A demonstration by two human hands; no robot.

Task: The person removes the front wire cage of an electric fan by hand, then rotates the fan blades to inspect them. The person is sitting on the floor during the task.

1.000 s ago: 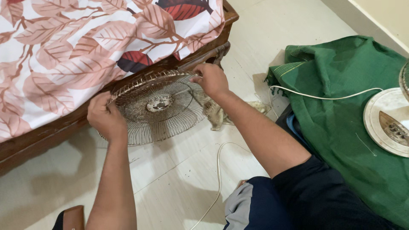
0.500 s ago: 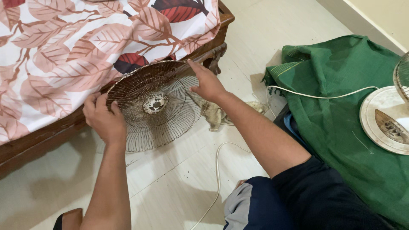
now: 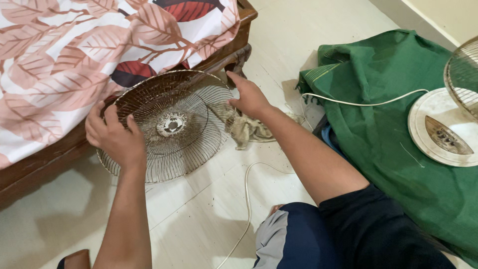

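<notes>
A round, dusty wire fan guard (image 3: 169,124) leans on its edge against the wooden bed frame (image 3: 45,159), its lower rim on the tiled floor. My left hand (image 3: 112,137) grips the guard's left rim, fingers curled over the wires. At the guard's right rim my right hand (image 3: 247,95) rests with fingers extended, touching the wires. A crumpled dirty rag (image 3: 246,130) lies on the floor just below my right hand.
A leaf-patterned bedsheet (image 3: 74,60) covers the bed at the upper left. A green cloth (image 3: 388,124) spreads on the right, bearing a white fan base (image 3: 438,132) and another wire guard (image 3: 463,74). A white cord (image 3: 246,199) runs across the floor by my dark-clad leg (image 3: 348,234).
The guard has tipped from nearly flat to more upright against the bed. My right hand let go its grasp of the top rim and now lies open at the right edge.
</notes>
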